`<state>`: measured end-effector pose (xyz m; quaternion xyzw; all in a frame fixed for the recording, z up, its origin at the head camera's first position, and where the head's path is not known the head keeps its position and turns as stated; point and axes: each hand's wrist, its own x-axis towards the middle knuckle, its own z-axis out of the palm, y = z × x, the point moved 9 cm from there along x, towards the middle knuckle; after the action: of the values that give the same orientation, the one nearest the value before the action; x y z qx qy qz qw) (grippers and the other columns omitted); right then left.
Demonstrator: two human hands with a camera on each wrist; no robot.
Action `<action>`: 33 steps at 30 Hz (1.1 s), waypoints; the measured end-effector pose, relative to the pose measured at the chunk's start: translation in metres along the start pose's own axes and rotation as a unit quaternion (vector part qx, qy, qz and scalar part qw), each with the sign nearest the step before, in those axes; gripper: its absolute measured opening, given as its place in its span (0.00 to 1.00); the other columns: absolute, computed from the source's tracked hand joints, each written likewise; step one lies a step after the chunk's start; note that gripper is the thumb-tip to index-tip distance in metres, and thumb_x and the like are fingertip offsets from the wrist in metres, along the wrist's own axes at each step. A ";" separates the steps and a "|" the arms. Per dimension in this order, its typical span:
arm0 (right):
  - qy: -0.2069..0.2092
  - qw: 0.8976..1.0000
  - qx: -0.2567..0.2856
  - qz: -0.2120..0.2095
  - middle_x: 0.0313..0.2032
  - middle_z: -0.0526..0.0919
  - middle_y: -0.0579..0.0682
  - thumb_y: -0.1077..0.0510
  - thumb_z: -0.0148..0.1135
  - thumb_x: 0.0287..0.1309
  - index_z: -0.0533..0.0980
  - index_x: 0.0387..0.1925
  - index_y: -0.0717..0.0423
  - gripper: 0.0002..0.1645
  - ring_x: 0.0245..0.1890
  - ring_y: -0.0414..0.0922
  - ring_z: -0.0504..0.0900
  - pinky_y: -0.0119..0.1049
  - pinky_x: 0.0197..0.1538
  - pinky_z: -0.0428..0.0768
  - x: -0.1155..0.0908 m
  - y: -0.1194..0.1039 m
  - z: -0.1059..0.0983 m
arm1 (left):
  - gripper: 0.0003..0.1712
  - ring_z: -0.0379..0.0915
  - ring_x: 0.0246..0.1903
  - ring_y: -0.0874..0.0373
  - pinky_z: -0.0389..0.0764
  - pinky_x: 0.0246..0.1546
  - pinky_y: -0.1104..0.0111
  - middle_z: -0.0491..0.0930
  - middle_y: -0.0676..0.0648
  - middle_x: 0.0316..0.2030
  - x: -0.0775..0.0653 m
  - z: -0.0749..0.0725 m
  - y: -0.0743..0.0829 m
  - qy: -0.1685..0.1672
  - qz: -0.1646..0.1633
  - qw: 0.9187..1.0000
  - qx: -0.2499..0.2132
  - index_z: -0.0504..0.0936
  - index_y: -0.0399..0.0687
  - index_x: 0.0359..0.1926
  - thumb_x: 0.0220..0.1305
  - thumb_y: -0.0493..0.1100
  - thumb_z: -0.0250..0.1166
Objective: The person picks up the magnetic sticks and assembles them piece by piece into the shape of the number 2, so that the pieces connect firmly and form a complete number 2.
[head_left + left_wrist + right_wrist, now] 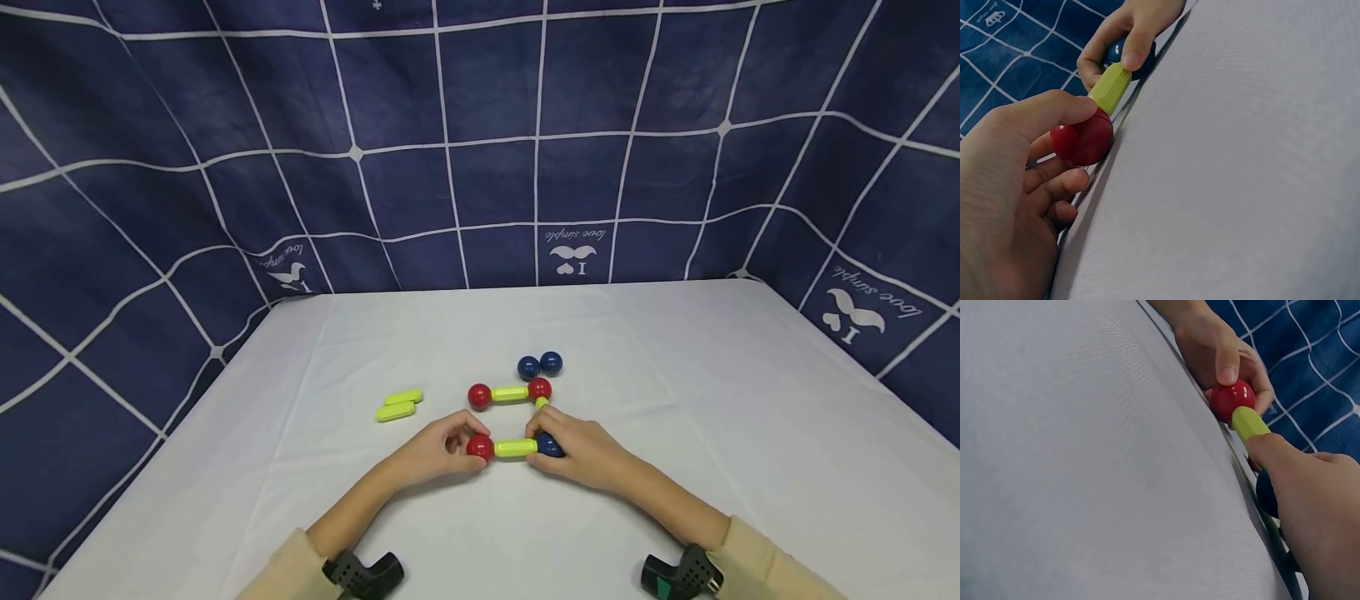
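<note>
My left hand (435, 450) pinches a red ball (480, 447) between thumb and fingers. A yellow-green rod (515, 449) runs from that ball to a blue ball (551, 446), which my right hand (588, 452) grips. In the left wrist view, the right thumb lies where the rod meets the blue ball. Beyond the hands, another rod (510, 394) links a red ball (479, 397) to a second red ball (539, 388). From this last ball a further rod (541, 402) points toward the right hand, whose fingers hide its near end.
Two loose blue balls, a left one (528, 367) and a right one (551, 363), sit behind the linked pieces. Two loose rods (395, 412) lie side by side on the left. A white cloth (660, 358) covers the table, with a dark blue checked curtain (487, 183) behind it.
</note>
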<state>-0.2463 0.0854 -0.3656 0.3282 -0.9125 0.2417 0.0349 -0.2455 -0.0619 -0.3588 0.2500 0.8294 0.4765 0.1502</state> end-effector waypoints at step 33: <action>0.013 1.000 0.015 0.023 0.29 0.66 0.34 0.37 0.61 0.49 0.76 0.38 0.37 0.16 0.25 0.30 0.64 0.23 0.27 0.65 0.004 0.015 -0.012 | 0.16 0.65 0.41 0.55 0.64 0.42 0.64 0.77 0.46 0.41 -0.013 -0.128 -0.069 0.296 -0.042 0.940 0.163 0.80 0.47 0.46 0.61 0.50 0.59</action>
<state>-0.2598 0.0992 -0.3603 0.3047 -0.9153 0.2609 0.0366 -0.3156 -0.1901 -0.3539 0.0833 0.9124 0.3808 -0.1252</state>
